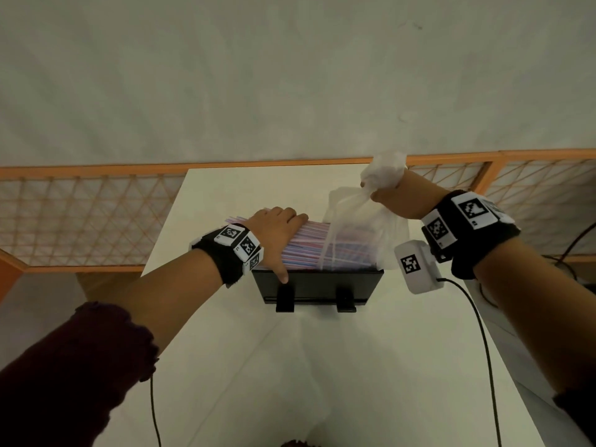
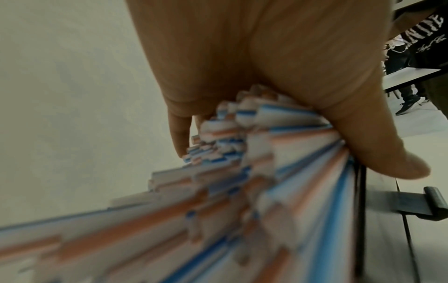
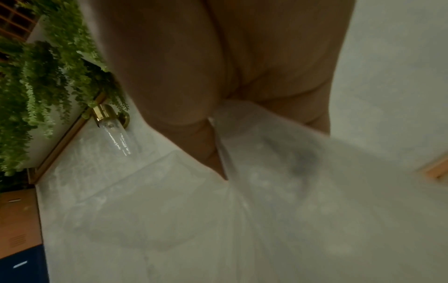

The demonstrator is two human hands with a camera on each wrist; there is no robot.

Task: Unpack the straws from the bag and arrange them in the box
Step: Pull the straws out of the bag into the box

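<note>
A thick bundle of red, white and blue striped straws (image 1: 303,245) lies across the top of a black box (image 1: 317,287) on the white table. My left hand (image 1: 277,230) lies over the bundle's left part, fingers curled over the far side and thumb down on the box's front wall. In the left wrist view the straws (image 2: 242,181) fill the frame under my left hand (image 2: 266,76). My right hand (image 1: 392,195) grips the bunched end of a clear plastic bag (image 1: 361,227), which still covers the bundle's right end. The right wrist view shows the bag (image 3: 278,181) stretched below my right hand (image 3: 218,76).
The box has two black clips (image 1: 285,298) on its front. An orange-framed lattice screen (image 1: 84,217) runs behind the white table (image 1: 354,366). Cables (image 1: 480,333) trail from both wrists. A wall lamp (image 3: 111,122) and hanging plants (image 3: 36,86) show in the right wrist view.
</note>
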